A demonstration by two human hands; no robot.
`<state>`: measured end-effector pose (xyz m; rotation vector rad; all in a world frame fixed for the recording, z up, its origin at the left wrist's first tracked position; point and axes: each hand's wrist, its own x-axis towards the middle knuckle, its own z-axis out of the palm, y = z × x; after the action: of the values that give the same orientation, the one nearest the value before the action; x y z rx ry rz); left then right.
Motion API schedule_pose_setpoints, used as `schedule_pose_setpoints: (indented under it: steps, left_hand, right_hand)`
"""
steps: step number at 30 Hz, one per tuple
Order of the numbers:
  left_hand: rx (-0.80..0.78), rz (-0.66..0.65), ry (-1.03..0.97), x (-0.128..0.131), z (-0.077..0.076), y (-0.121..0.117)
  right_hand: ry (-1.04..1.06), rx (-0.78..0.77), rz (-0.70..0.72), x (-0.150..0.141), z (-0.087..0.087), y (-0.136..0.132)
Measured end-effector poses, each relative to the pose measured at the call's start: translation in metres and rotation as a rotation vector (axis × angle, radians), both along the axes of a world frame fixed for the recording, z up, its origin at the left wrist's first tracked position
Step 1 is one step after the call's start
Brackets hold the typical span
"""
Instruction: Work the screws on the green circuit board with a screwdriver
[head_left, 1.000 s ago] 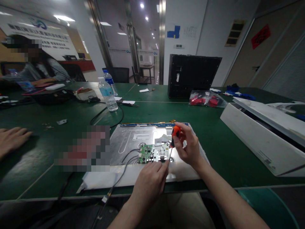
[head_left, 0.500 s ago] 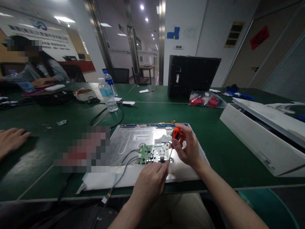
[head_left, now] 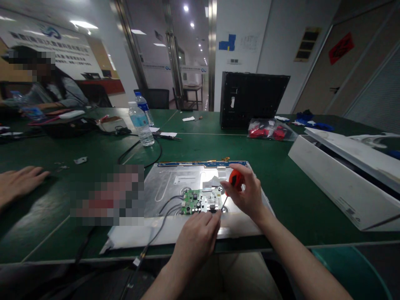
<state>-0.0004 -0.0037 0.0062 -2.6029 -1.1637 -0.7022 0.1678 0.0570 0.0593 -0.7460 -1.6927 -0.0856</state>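
Observation:
My right hand point(head_left: 246, 192) is closed around the orange-red handle of a screwdriver point(head_left: 236, 179). The thin shaft slants down and left, its tip near the lower right corner of a green circuit board point(head_left: 195, 201). By that corner my left hand point(head_left: 200, 231) lies with its fingers curled together, fingertips close to the screwdriver's tip. What they pinch, if anything, is hidden. Under the board is a silvery display panel point(head_left: 168, 183) with a blue circuit strip point(head_left: 187, 165) along its far edge. Dark cables point(head_left: 165, 221) run from the board's left side toward me.
Another person's hand point(head_left: 21, 185) rests on the green table at left. Two water bottles point(head_left: 142, 125) stand beyond the panel. A black monitor-like case point(head_left: 253, 100) and a plastic bag with red items point(head_left: 270, 131) are farther back. A white box point(head_left: 343, 187) lies at right.
My right hand has turned the screwdriver, and its handle leans more to the right. My left hand stays in place. The other person's hand has slid slightly right.

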Motion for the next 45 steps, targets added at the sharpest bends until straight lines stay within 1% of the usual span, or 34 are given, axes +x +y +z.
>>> schedule_pose_setpoints:
  steps: [4,7,9,12,15,20,25,30,33,35,37,40,45]
  left_hand:
    - [-0.001,0.002,0.001,0.0006,0.0009,0.0004]
    - [-0.008,0.002,0.006,0.0011,0.0007,0.0008]
    - [-0.012,-0.002,0.006,0.0012,0.0001,0.0010]
    - [-0.016,-0.005,0.004,0.0009,-0.0007,0.0012]
    - [-0.023,0.001,0.007,0.0006,-0.0009,0.0011]
    - [-0.023,0.008,0.015,0.0004,-0.0009,0.0000]
    - [-0.026,0.000,0.003,0.0003,-0.0021,0.0005]
    - [-0.013,-0.005,-0.010,0.0008,-0.0015,0.0007]
    - [-0.016,-0.010,-0.013,0.0007,-0.0016,0.0005]
    - [-0.019,-0.011,-0.014,0.0005,-0.0023,0.0007]
    - [-0.016,-0.010,-0.017,0.0004,-0.0031,0.0011]
    - [-0.020,-0.007,-0.022,0.0005,-0.0039,0.0014]
    - [-0.030,-0.002,-0.018,0.0000,-0.0042,0.0005]
  right_hand:
    - [-0.032,0.000,0.030,0.0014,0.0027,-0.0006]
    - [-0.058,-0.015,0.008,0.0014,0.0033,-0.0003]
    - [-0.035,-0.035,0.005,0.0009,0.0025,-0.0002]
    - [0.035,-0.083,0.062,0.0000,-0.0007,-0.0006]
    - [0.047,-0.128,0.099,-0.0004,-0.0039,-0.0007]
    - [0.022,-0.064,0.088,-0.0013,-0.0031,0.0011]
    - [0.037,-0.074,0.059,-0.0018,0.0006,0.0011]
    - [0.010,-0.061,0.048,-0.0019,-0.0004,-0.0005]
    - [0.015,-0.111,0.055,-0.0020,-0.0018,-0.0018]
    - [0.036,-0.160,0.079,-0.0018,-0.0029,-0.0027]
    - [0.046,-0.177,0.105,-0.0014,-0.0040,-0.0031]
    - [0.027,-0.139,0.111,-0.0006,-0.0050,-0.0026]
    - [0.006,-0.058,0.047,-0.0006,-0.0020,-0.0008]
